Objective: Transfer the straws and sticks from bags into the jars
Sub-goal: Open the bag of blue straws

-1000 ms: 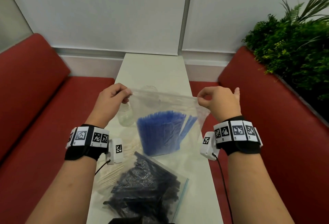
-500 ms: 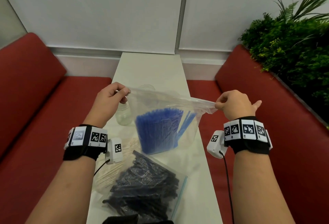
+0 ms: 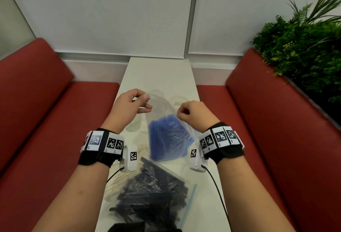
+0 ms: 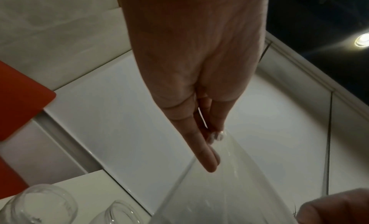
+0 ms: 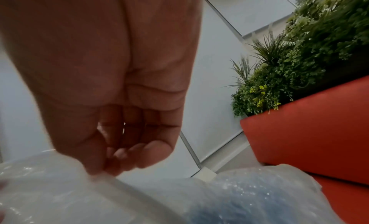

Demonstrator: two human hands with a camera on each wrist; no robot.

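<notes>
A clear zip bag of blue straws [image 3: 168, 136] stands upright over the white table [image 3: 160, 73]. My left hand [image 3: 146, 100] pinches the far side of its top edge. My right hand [image 3: 180, 115] pinches the near side, and the two hands are close together. In the left wrist view the fingertips [image 4: 212, 138] grip the clear film [image 4: 229, 188]. The right wrist view shows curled fingers [image 5: 103, 169] holding the bag [image 5: 60, 195] above the blue straws [image 5: 239, 210]. Clear glass jars [image 3: 156, 93] [image 3: 176, 100] [image 3: 133, 126] stand behind and left of the bag.
A zip bag of black straws [image 3: 153, 194] lies near the table's front edge. A bag of pale wooden sticks [image 3: 118, 182] lies under my left wrist. Red benches [image 3: 46, 102] flank the narrow table, with green plants [image 3: 304, 50] behind the right one.
My right hand has come in from the bag's far right corner towards my left hand. The bag's top, stretched wide before, is now narrow between the two hands.
</notes>
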